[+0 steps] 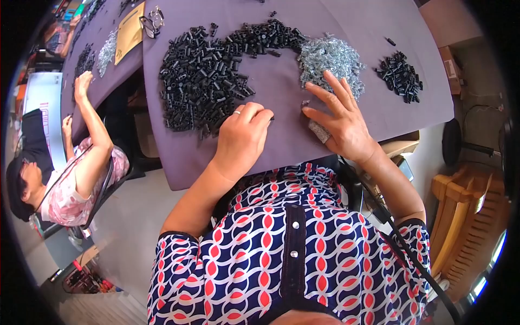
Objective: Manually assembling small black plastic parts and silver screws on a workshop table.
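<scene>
My left hand (242,135), a ring on one finger, is closed in a pinch at the near right side of a large pile of short black tubular parts (200,81). A sliver of a small black part (272,118) shows at its fingertips; the rest is hidden. My right hand (344,124) is open, fingers spread over the near edge of a pile of small silvery metal pieces (331,59). Grey wrapping (319,131) covers one of its digits. A tiny piece (305,102) lies by its fingertips, too small to name.
A smaller heap of black parts (401,76) lies at the right of the grey-covered table (287,138). Eyeglasses (154,21) and a brown envelope (130,33) lie at the far left. Another person (86,162) sits at left; a wooden chair (466,216) stands at right.
</scene>
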Motion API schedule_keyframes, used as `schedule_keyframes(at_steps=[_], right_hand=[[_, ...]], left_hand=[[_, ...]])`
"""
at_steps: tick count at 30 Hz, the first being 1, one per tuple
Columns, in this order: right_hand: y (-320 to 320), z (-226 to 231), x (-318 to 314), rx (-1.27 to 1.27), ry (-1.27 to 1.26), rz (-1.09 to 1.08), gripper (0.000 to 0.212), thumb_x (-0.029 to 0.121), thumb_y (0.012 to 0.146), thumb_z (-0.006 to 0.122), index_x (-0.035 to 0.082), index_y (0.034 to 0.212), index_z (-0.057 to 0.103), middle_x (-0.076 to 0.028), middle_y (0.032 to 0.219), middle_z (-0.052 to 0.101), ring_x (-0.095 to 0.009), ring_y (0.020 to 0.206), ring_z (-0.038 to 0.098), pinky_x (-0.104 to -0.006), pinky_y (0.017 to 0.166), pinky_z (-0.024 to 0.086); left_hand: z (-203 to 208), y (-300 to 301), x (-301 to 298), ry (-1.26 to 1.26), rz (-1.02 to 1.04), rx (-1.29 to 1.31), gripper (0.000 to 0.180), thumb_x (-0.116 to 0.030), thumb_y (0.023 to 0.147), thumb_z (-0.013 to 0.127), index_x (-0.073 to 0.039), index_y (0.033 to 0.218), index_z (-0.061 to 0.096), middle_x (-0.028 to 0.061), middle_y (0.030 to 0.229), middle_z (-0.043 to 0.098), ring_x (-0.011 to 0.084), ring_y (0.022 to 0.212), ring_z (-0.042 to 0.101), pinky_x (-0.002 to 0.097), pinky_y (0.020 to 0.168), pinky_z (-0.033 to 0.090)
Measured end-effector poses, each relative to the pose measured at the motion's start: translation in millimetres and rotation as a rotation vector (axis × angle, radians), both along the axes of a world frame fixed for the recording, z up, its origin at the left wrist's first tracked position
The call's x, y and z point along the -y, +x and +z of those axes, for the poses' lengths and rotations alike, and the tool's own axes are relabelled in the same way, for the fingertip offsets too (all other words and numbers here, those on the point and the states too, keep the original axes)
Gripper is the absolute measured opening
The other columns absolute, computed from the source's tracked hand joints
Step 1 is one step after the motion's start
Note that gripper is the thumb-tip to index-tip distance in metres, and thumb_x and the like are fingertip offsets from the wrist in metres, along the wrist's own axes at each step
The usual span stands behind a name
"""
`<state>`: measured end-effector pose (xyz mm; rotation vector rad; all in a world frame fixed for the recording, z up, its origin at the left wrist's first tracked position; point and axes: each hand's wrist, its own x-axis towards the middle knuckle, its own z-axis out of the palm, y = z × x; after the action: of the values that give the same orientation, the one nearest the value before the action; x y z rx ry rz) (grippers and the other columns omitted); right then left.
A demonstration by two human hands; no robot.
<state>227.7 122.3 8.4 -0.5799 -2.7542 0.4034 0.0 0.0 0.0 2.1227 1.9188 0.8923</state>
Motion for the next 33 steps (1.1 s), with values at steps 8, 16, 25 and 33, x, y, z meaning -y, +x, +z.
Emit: schedule_keyframes(at_steps=[8,16,25,33], right_hand=[[-6,-8,-9,-0.036,0.067,-0.096,0.055,0.0,0.064,0.066,0.009,0.118,0.07,-0.012,0.153,0.041,-0.038,0.15,0.023,-0.0588,0.118,0.025],[-8,-9,-3,-0.029,0.124,-0.1,0.046,0.004,0.074,0.067,0.007,0.119,0.069,-0.012,0.153,0.041,-0.038,0.149,0.026,-0.0565,0.119,0.025],[-8,-5,-3,-0.019,0.083,-0.152,0.058,0.0,0.064,0.067,0.007,0.122,0.068,-0.012,0.155,0.038,-0.039,0.151,0.02,-0.0573,0.119,0.023],[-5,-2,2,0.017,0.012,-0.034,0.062,0.002,0.063,0.07,0.012,0.124,0.068,-0.012,0.156,0.039,-0.038,0.151,0.021,-0.0582,0.12,0.02]], left_hand=[[3,1,-3,-0.011,-0.005,-0.024,0.018,0.001,0.08,0.069,-0.004,0.098,0.066,0.01,0.095,0.062,0.0311,0.087,0.063,0.0393,0.076,0.052],[4,1,-2,-0.026,-0.005,-0.031,0.018,0.0,0.08,0.069,-0.004,0.097,0.066,0.0104,0.095,0.061,0.0311,0.086,0.062,0.0402,0.075,0.052],[4,1,-1,-0.037,-0.003,-0.042,0.018,0.0,0.081,0.069,-0.004,0.098,0.065,0.0104,0.096,0.061,0.0308,0.088,0.063,0.0398,0.076,0.052],[2,1,-1,-0.015,-0.009,-0.043,0.018,0.0,0.081,0.069,-0.004,0.097,0.065,0.0102,0.096,0.061,0.0304,0.089,0.063,0.0398,0.077,0.052]])
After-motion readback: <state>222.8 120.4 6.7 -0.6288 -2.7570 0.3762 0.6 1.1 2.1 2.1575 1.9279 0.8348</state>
